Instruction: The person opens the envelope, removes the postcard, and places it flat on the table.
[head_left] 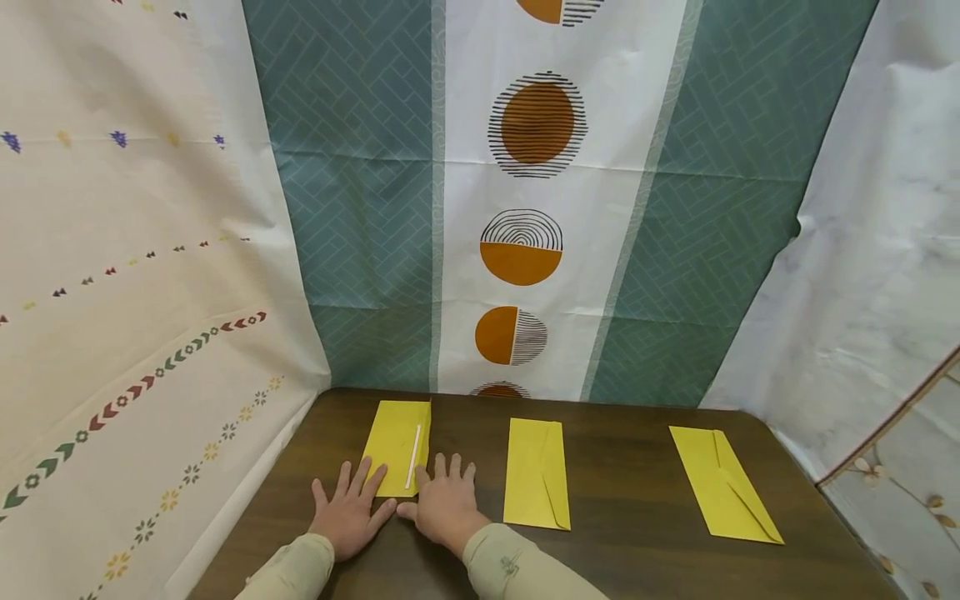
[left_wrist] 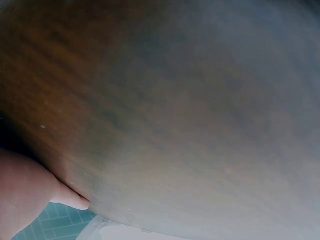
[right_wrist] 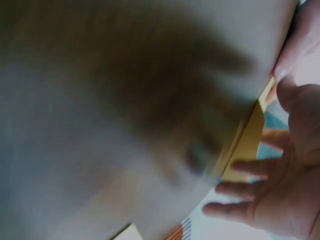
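Envelope pressed flat by both hands
Left hand and right hand lie with fingers spread on its near edge; two more envelopes lie well right on the table

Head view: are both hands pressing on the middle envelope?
No, the left hand and right hand lie flat at the left envelope.

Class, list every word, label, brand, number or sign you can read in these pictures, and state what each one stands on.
No readable text anywhere.
Small dark emblem on the pale right sleeve: too small to read.
Three yellow paper envelopes on the dark wooden table: blank.
Patterned cloth backdrop: circles and stripes only.
Both wrist views: too blurred to show any writing.
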